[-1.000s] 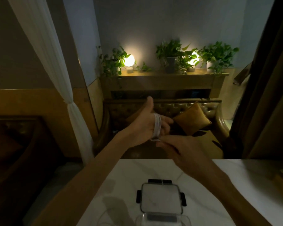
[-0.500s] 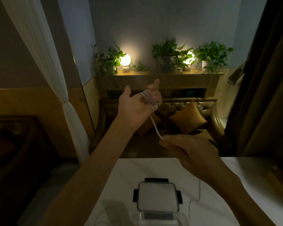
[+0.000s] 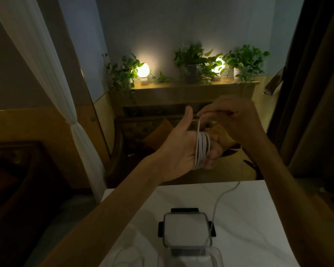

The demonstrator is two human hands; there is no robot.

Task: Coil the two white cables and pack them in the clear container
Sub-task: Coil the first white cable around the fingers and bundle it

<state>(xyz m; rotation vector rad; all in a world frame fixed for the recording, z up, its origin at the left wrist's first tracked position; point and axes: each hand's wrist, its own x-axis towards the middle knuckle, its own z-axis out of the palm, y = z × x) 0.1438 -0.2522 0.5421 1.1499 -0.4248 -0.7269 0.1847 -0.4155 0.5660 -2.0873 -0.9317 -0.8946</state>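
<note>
left hand [image 3: 178,151] fingers curled, cable [image 3: 201,149] wound round them | right hand [image 3: 233,120] fingers pinch its strand | container [image 3: 189,255] contents unclear

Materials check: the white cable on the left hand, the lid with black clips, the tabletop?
Thin white cable: likely matte rubbery plastic jacket; it wraps tight round the left hand without kinking.
Square lid with black clips: probably frosted plastic panel with a darker rim; black side clips.
White tabletop: smooth, faint grey veins, marble or marble-look laminate; cannot tell which.

L hand [image 3: 178,151] raised, thumb up; R hand [image 3: 233,120] apparently pinching above.
</note>
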